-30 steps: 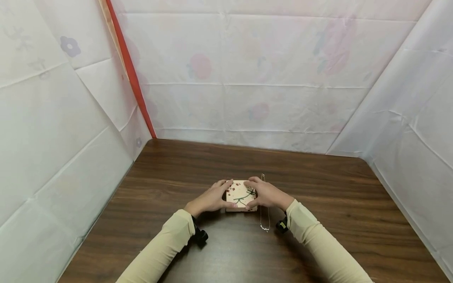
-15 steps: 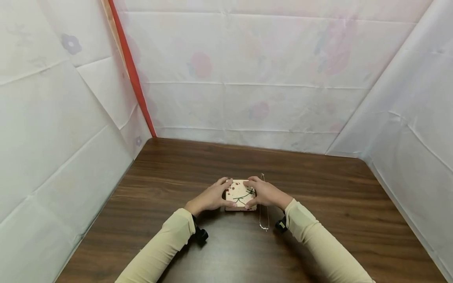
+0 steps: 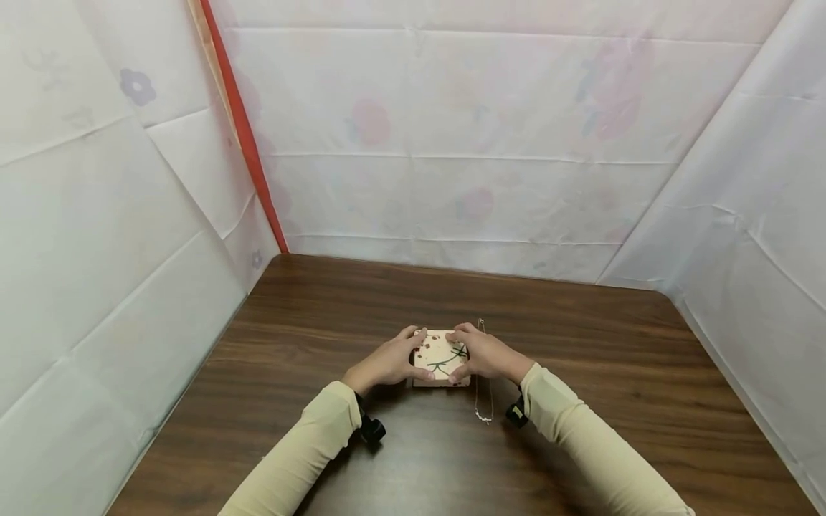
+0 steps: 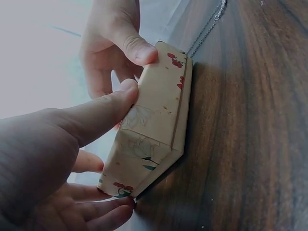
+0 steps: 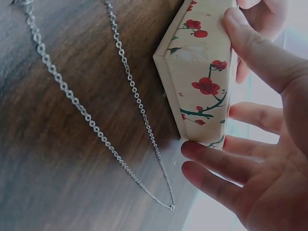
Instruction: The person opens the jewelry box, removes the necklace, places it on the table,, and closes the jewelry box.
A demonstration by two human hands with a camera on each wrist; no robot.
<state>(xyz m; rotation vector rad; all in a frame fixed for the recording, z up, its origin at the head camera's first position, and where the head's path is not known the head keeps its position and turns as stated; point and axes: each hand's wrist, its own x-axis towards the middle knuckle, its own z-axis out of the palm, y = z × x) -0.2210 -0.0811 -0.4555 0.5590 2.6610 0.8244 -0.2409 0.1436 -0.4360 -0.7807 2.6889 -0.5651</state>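
A small cream box [image 3: 442, 357] printed with red blossoms and green branches sits on the table, its lid on. My left hand [image 3: 390, 362] grips its left side, with the thumb at the near edge and fingers at the far corner. On the other side my right hand [image 3: 490, 355] holds the box the same way. In the left wrist view, both thumbs press the near face of the box [image 4: 156, 98]. A thin silver chain necklace [image 5: 90, 122] lies on the wood beside the box's right side, partly under my right hand in the head view; its beaded front [image 3: 482, 417] points toward me.
The dark wood-grain table [image 3: 323, 301] is bordered by white printed cloth [image 3: 516, 129] at the back and both sides. A red strip [image 3: 245, 129] runs down the back left corner. Black wrist cameras [image 3: 372, 430] sit close above the tabletop.
The head view has shifted slightly. Both hands stay on the box, and the box and necklace keep their places.
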